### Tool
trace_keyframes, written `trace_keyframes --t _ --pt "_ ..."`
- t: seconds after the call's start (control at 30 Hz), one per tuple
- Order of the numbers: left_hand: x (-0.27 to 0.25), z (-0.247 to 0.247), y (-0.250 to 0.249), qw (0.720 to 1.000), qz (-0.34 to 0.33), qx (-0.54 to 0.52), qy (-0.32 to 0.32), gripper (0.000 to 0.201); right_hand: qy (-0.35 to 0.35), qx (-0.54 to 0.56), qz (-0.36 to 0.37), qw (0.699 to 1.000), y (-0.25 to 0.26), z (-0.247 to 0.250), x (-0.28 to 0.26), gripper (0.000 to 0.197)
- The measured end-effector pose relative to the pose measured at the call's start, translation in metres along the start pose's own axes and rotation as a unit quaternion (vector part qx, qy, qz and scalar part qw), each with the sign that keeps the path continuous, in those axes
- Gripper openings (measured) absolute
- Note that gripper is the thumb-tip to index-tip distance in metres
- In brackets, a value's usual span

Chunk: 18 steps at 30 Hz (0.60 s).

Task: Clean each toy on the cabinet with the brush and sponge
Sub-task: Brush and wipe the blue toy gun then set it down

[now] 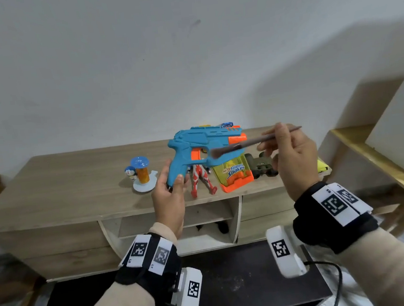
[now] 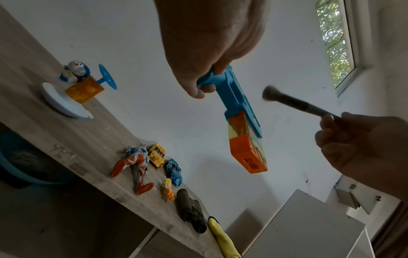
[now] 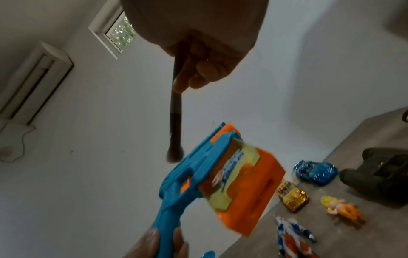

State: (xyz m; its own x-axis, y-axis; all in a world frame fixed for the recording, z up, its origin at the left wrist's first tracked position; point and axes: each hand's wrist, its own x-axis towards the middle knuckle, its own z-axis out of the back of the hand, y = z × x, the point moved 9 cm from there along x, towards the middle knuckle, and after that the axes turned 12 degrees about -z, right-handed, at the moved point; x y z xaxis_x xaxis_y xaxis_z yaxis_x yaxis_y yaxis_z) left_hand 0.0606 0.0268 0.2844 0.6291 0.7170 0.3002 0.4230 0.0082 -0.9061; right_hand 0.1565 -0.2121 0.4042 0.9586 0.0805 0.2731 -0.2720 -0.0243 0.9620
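Note:
My left hand grips the handle of a blue and orange water gun and holds it up above the wooden cabinet. The same water gun shows in both wrist views, its orange tank hanging down. My right hand pinches a thin dark brush by its handle. The bristle tip sits against the gun's side near the trigger. In the wrist views the brush ends close beside the blue body. No sponge is in view.
On the cabinet lie a red and silver figure, a blue cat toy on a white base, dark binoculars, a gold car, a blue car, a small yellow doll and a yellow item. A shelf stands right.

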Motion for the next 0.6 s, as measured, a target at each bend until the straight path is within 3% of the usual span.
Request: trace_keyframes --t 0.1,0.27,0.5,0.6 --pt "0.004 0.006 -0.001 1.0 0.0 -0.008 -0.002 0.047 -0.033 -0.024 0.036 0.999 0.006 0.009 0.005 0.024" --pt "0.014 0.008 0.004 0.998 0.018 -0.055 -0.02 0.045 -0.008 -0.135 0.011 0.991 -0.013 -0.001 -0.001 0.009" --pt "0.027 -0.008 0.018 0.994 0.046 -0.097 -0.024 0.04 -0.002 -0.371 0.067 0.926 -0.044 -0.006 -0.006 0.011" --pt "0.032 -0.024 0.028 0.994 0.051 -0.094 -0.02 0.041 0.016 -0.406 0.056 0.912 -0.065 0.001 0.006 0.009"
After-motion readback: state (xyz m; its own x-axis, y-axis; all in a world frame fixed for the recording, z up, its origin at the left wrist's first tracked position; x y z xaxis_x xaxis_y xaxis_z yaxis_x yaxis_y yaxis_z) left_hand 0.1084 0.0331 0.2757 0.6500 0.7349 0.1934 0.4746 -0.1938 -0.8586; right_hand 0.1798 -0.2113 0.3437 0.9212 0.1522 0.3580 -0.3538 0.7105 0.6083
